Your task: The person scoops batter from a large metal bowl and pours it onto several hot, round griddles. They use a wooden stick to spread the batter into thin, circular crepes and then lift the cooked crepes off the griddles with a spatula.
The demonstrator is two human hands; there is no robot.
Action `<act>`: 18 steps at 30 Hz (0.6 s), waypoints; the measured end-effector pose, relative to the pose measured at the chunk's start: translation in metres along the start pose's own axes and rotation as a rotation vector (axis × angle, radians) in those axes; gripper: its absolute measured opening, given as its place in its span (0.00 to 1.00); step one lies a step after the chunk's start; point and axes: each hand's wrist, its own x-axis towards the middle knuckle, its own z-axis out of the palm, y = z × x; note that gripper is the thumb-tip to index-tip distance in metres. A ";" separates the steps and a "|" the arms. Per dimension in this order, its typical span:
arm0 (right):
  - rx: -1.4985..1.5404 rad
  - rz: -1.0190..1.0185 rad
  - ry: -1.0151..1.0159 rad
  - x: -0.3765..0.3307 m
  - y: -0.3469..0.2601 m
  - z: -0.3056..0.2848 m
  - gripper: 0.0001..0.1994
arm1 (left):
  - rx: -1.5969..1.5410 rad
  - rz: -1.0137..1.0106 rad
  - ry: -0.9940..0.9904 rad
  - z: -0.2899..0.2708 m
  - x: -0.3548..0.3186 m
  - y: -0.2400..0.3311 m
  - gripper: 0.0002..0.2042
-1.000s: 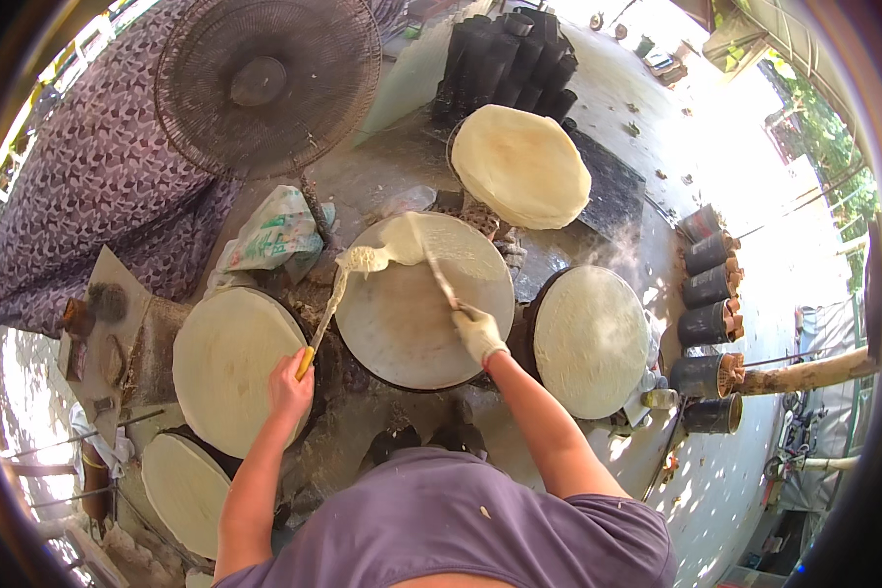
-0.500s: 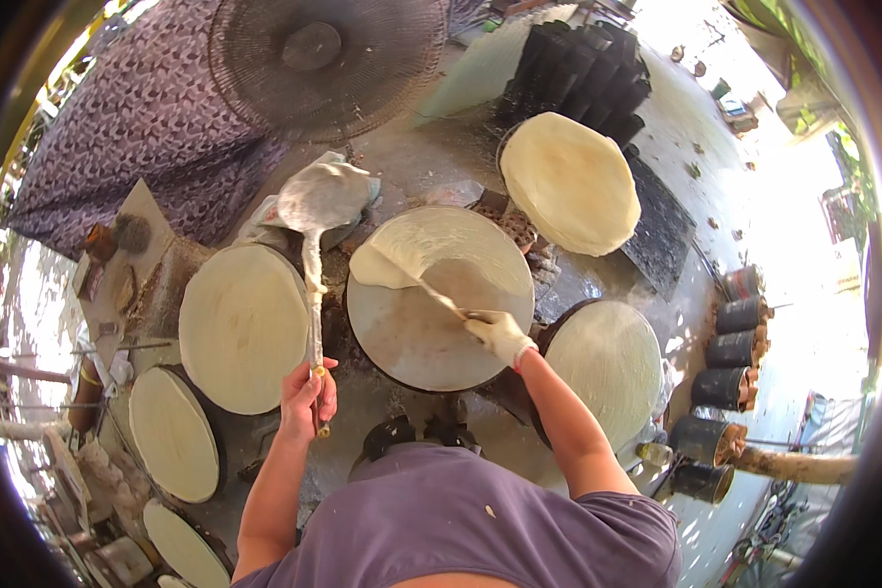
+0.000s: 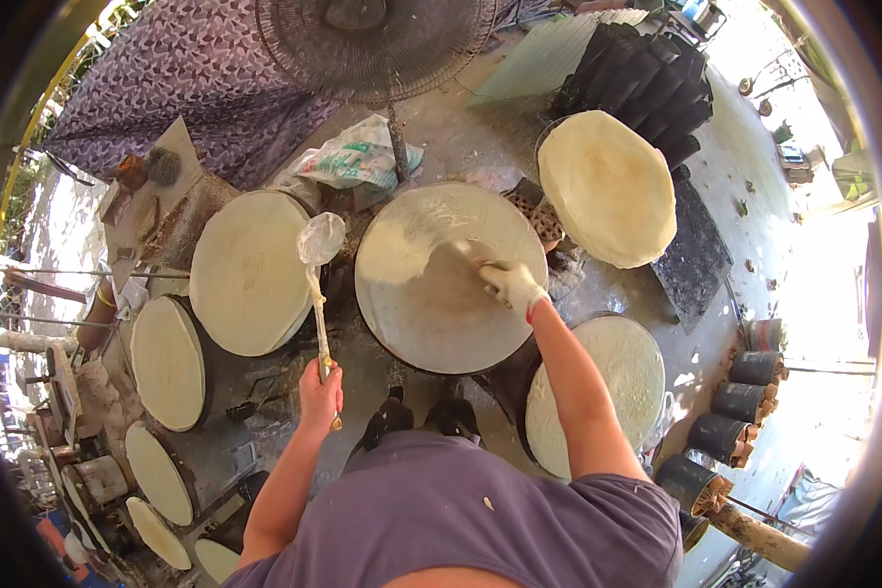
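Observation:
My bare left hand point(image 3: 320, 394) is closed round the handle of a batter-coated ladle point(image 3: 321, 239), its bowl pointing away from me, left of the middle griddle. That round flat griddle point(image 3: 441, 338) lies in front of me, with a thin layer of pale batter point(image 3: 392, 240) over its far and left part. My right hand point(image 3: 512, 287), in a white glove, grips a thin-handled spreader point(image 3: 467, 253) above the griddle; motion smears its end. Pale round sheets cover the griddle on the left point(image 3: 248, 274) and the one on the right point(image 3: 598, 387), beside my right forearm.
A stack of pale round sheets point(image 3: 608, 186) sits at far right. More covered rounds point(image 3: 169, 363) line the left side. A large fan point(image 3: 377, 44) stands beyond a plastic bag point(image 3: 358, 155). Black cylinders point(image 3: 637, 83) are piled behind; dark pots point(image 3: 720, 436) line the right.
The spreader has swung from the griddle's left side toward its middle and far part. The ladle has moved nearer to me, off the plastic bag. The whole view has shifted.

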 end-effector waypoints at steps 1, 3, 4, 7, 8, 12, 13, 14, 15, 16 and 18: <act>-0.103 0.040 -0.091 -0.002 -0.008 0.012 0.14 | 0.036 0.026 0.015 0.003 -0.003 -0.002 0.04; -0.174 0.124 -0.269 -0.010 0.002 0.011 0.14 | 0.278 0.105 0.056 0.000 -0.014 -0.018 0.06; -0.149 0.171 -0.360 -0.023 0.023 -0.002 0.14 | 0.444 0.215 0.089 -0.003 -0.019 -0.039 0.07; -0.144 0.239 -0.264 -0.025 0.049 -0.049 0.13 | 0.748 0.352 0.091 0.006 -0.042 -0.060 0.11; -0.155 0.246 -0.176 -0.019 0.051 -0.059 0.13 | 0.811 0.356 0.080 0.007 -0.048 -0.072 0.11; -0.076 0.095 0.139 -0.003 0.019 -0.036 0.15 | 0.955 0.324 0.062 0.012 -0.076 -0.092 0.11; -0.265 0.073 0.037 0.002 0.020 -0.020 0.17 | 0.973 0.329 0.062 0.011 -0.081 -0.097 0.11; -0.242 0.039 -0.191 -0.016 0.019 -0.007 0.18 | 0.998 0.331 0.066 0.009 -0.089 -0.099 0.12; -0.230 0.060 -0.273 -0.023 0.029 -0.006 0.18 | 1.023 0.333 0.069 0.008 -0.098 -0.098 0.12; -0.217 0.077 -0.349 -0.029 0.036 -0.006 0.18 | 1.046 0.342 0.071 0.006 -0.104 -0.097 0.12; -0.205 0.054 -0.444 -0.033 0.053 -0.016 0.17 | 1.087 0.337 0.067 -0.001 -0.116 -0.101 0.12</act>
